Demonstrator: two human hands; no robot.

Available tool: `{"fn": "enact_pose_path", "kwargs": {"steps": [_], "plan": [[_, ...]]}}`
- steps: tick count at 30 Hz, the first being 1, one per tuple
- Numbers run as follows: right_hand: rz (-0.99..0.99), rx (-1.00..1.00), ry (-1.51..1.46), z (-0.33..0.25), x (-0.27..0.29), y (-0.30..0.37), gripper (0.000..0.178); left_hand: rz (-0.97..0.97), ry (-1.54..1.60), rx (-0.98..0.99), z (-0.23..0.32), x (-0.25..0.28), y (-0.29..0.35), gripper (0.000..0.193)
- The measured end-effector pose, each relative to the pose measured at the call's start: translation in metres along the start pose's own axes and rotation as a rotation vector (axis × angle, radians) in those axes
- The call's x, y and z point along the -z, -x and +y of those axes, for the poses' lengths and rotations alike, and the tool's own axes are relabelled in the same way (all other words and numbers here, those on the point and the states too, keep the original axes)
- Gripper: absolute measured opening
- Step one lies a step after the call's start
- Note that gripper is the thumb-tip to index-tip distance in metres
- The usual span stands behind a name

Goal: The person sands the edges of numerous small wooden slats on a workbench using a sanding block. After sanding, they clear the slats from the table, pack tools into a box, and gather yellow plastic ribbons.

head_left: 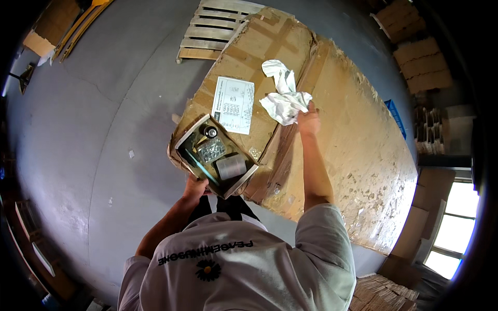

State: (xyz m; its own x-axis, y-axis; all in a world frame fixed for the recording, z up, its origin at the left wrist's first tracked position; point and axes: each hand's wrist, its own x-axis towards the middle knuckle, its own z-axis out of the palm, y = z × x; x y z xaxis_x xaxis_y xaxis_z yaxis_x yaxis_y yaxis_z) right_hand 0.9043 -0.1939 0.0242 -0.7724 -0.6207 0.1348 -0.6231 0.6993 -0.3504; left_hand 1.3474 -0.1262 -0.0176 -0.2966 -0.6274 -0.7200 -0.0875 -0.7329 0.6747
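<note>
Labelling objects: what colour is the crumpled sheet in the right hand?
White, with greyish creases; the crumpled sheet in the right hand shows best in the head view.

Grey concrete floor [98, 129], wooden pallet [212, 28], perhaps bright window [456, 228].
</note>
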Motion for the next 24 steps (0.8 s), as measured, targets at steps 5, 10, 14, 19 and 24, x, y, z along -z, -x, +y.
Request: {"fn": "enact_pose_path", "kwargs": {"steps": [5,10,14,19,24], "plan": [[0.056,0.22,0.237,0.036,0.008,0.047,0.049,-0.127,0.171,0.009,-0.001,0.015,0.01,0.038],[-0.201,0.473,0.04,0.042,-0.008,0.129,0.04,-0.018,0.176,-0.009,0.003,0.028,0.023,0.028],[0.085,0.505,-0.164,0.089,0.012,0.169,0.032,0.054,0.181,-0.01,0.009,0.043,0.024,0.023],[-0.063,-0.016,0.063,0.16,0.035,0.142,0.063,0.017,-0.018,0.034,0.013,0.064,0.007,0.027],[-0.241,0.106,0.432,0.086,-0.031,0.138,0.074,0.124,-0.002,0.095,0.011,0.061,-0.013,0.018]]}}
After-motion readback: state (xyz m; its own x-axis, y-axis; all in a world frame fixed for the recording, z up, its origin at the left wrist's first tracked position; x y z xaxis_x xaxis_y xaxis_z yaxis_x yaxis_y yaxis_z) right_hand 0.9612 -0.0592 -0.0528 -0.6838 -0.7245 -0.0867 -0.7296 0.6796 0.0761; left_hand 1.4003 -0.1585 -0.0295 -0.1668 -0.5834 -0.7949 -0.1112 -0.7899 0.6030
